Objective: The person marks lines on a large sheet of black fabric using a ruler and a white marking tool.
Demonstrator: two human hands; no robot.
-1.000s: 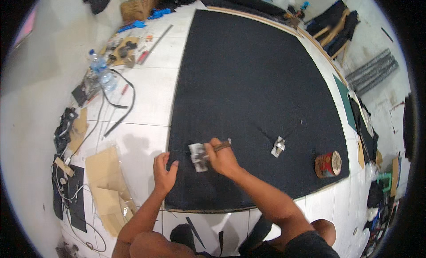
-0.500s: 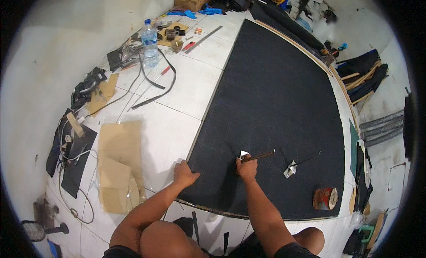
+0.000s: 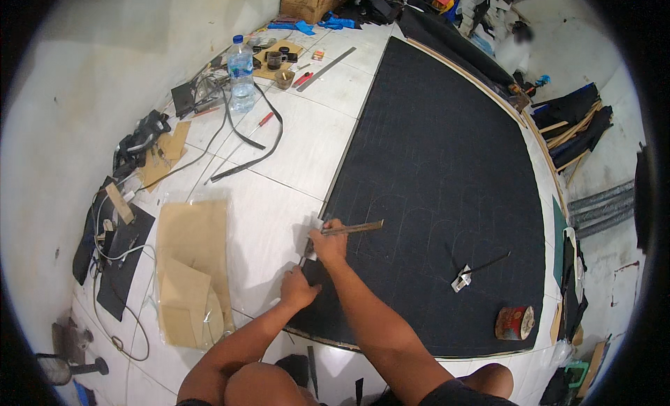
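Observation:
A large black sheet (image 3: 447, 154) lies on the floor in front of me, with faint lines on its surface. My right hand (image 3: 331, 242) is closed round a tool with a long brown handle (image 3: 359, 227). The tool's pale flat end (image 3: 313, 231) is at the sheet's left edge, partly hidden by my fingers. Just below, my left hand (image 3: 299, 289) rests on the same edge near the corner, its thumb stretched out over the black surface. Lying on the sheet to the right are a small white piece with a dark stick (image 3: 462, 279) and a red rusty can (image 3: 511, 323).
Folded brown paper in clear plastic (image 3: 193, 266) lies left of my arms. Beyond it are a water bottle (image 3: 241, 74), a black strap (image 3: 246, 170), a red-handled screwdriver (image 3: 265, 119) and a metal ruler (image 3: 326, 69). Cables and scraps line the left wall. Wooden strips (image 3: 460, 78) run along the sheet's far side.
My right hand has carried the tool leftward, from over the sheet to its left edge. My left hand stays at the edge near the corner. The view has shifted slightly.

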